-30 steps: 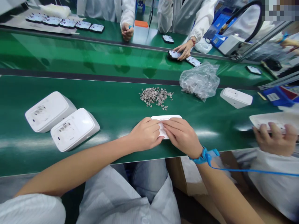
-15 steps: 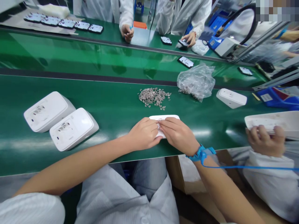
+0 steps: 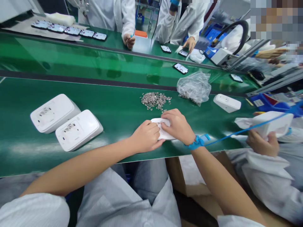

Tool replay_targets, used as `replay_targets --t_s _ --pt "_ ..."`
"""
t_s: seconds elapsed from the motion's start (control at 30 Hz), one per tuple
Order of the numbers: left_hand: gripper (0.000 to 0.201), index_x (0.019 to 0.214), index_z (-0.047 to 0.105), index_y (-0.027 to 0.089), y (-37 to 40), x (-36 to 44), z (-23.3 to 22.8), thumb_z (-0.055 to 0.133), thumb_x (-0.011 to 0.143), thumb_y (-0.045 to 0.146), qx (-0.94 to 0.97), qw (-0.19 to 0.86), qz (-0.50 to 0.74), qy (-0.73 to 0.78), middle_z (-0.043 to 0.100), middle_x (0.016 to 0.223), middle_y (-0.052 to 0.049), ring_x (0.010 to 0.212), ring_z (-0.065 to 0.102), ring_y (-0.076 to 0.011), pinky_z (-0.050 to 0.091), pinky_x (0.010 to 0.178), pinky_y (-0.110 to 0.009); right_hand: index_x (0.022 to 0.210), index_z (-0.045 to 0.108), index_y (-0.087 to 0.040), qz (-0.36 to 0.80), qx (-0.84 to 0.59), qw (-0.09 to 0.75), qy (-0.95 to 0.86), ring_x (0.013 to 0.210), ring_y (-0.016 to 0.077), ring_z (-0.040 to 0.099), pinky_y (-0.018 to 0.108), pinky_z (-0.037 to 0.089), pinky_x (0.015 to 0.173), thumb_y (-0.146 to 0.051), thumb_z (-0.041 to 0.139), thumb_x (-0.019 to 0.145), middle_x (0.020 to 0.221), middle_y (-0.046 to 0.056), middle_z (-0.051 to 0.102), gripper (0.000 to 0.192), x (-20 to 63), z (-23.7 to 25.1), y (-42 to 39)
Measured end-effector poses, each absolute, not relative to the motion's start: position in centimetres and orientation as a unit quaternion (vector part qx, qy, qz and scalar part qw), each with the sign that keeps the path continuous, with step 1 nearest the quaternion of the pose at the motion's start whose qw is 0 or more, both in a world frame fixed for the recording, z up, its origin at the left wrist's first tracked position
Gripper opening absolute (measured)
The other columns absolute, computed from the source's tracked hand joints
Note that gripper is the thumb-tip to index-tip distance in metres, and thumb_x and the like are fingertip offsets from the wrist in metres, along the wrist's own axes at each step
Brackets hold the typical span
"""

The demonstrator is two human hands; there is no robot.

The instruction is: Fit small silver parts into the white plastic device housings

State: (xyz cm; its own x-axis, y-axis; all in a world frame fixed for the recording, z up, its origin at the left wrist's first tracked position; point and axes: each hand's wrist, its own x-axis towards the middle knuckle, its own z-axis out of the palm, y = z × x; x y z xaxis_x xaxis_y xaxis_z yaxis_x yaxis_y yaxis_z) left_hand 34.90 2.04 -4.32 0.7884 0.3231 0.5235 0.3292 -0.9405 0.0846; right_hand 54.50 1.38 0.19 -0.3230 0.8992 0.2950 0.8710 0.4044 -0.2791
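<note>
1. Electronics assembly line in a factory: long green conveyor belt (image 3: 113,104) is the landmark.
2. On the belt: identical white plastic housings (image 3: 79,130), a pile of small metal parts (image 3: 155,100), a bag of more parts (image 3: 194,86).
3. Across the belt: workers in white coats (image 3: 118,12), a row of circuit boards (image 3: 71,31).
4. Blue anti-static wrist strap (image 3: 194,143) at the belt's near edge.

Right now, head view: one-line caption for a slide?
Both hands, left hand and right hand, press on a white plastic housing beside loose small metal clips on the green conveyor belt.

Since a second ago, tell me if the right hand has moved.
Yes. The right hand has slid away from the body across the white casing, closer to the pile of metal parts.
</note>
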Motion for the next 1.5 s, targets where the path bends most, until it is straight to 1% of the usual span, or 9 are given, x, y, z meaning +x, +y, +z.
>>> replay_targets --t_s 0.17,0.37,0.53,0.83,1.07,1.3,1.4,1.5 --pt "0.041 0.081 0.071 0.012 1.9 34.9 -4.3 0.046 0.099 0.039 -0.946 -0.012 -0.269 -0.181 0.071 0.083 -0.011 0.087 0.063 -0.0256 0.041 0.075 -0.042 0.088 0.068 -0.018 0.044 -0.538 0.227 -0.811 0.098 0.0284 0.06 0.043 0.052 0.087 -0.014 0.063 0.078 0.099 0.009 0.071 0.011 54.6 0.0 1.2" --pt "0.041 0.081 0.071 0.011 1.6 35.0 -4.1 0.049 0.098 0.042 -0.948 -0.029 -0.258 -0.184 0.071 0.086 -0.014 0.09 0.063 -0.0273 0.043 0.078 -0.043 0.094 0.066 -0.017 0.051 -0.531 0.233 -0.813 0.101 0.029 0.059 0.045 0.051 0.09 -0.015 0.06 0.081 0.101 0.01 0.069 0.015 54.9 -0.2 1.2" --pt "0.036 0.085 0.07 0.01 1.5 34.9 -4.0 0.05 0.097 0.037 -0.944 -0.023 -0.273 -0.186 0.071 0.085 -0.012 0.089 0.063 -0.0255 0.043 0.077 -0.041 0.098 0.068 -0.017 0.058 -0.535 0.229 -0.811 0.105 0.0311 0.058 0.047 0.05 0.091 -0.022 0.068 0.078 0.108 0.01 0.069 0.021 54.6 -0.1 0.9" --pt "0.038 0.083 0.07 0.011 1.3 35.0 -3.9 0.049 0.098 0.039 -0.943 -0.029 -0.268 -0.193 0.072 0.087 -0.012 0.091 0.064 -0.026 0.044 0.079 -0.042 0.087 0.069 -0.02 0.065 -0.557 0.243 -0.791 0.101 0.029 0.061 0.046 0.052 0.089 -0.025 0.071 0.08 0.101 0.008 0.072 0.009 54.2 -0.4 1.3" --pt "0.041 0.08 0.07 0.01 1.1 35.1 -3.6 0.05 0.096 0.042 -0.942 -0.031 -0.271 -0.193 0.07 0.082 -0.012 0.088 0.063 -0.0264 0.045 0.077 -0.042 0.091 0.067 -0.019 0.065 -0.543 0.236 -0.803 0.101 0.0291 0.059 0.047 0.051 0.09 -0.024 0.068 0.084 0.102 0.008 0.07 0.009 54.4 -0.5 1.3" --pt "0.045 0.079 0.069 0.011 1.4 35.1 -4.1 0.048 0.097 0.047 -0.943 -0.028 -0.27 -0.19 0.069 0.08 -0.011 0.087 0.062 -0.0265 0.042 0.074 -0.042 0.09 0.066 -0.019 0.059 -0.542 0.219 -0.809 0.099 0.0296 0.059 0.048 0.05 0.089 -0.023 0.066 0.085 0.102 0.01 0.069 0.007 54.5 -0.9 1.4" --pt "0.045 0.084 0.07 0.011 2.1 35.1 -4.1 0.046 0.099 0.047 -0.949 -0.022 -0.259 -0.178 0.07 0.086 -0.011 0.089 0.062 -0.0258 0.042 0.074 -0.042 0.094 0.067 -0.019 0.072 -0.519 0.254 -0.813 0.102 0.0299 0.06 0.049 0.051 0.091 -0.025 0.066 0.084 0.105 0.01 0.069 0.013 55.1 -0.5 1.5" --pt "0.046 0.086 0.07 0.012 1.7 34.3 -3.5 0.045 0.1 0.047 -0.96 -0.003 -0.229 -0.162 0.07 0.089 -0.011 0.092 0.062 -0.0245 0.042 0.075 -0.042 0.099 0.069 -0.022 0.072 -0.492 0.358 -0.79 0.104 0.0278 0.064 0.047 0.053 0.092 -0.026 0.063 0.088 0.106 0.009 0.07 0.014 54.5 1.9 0.6"
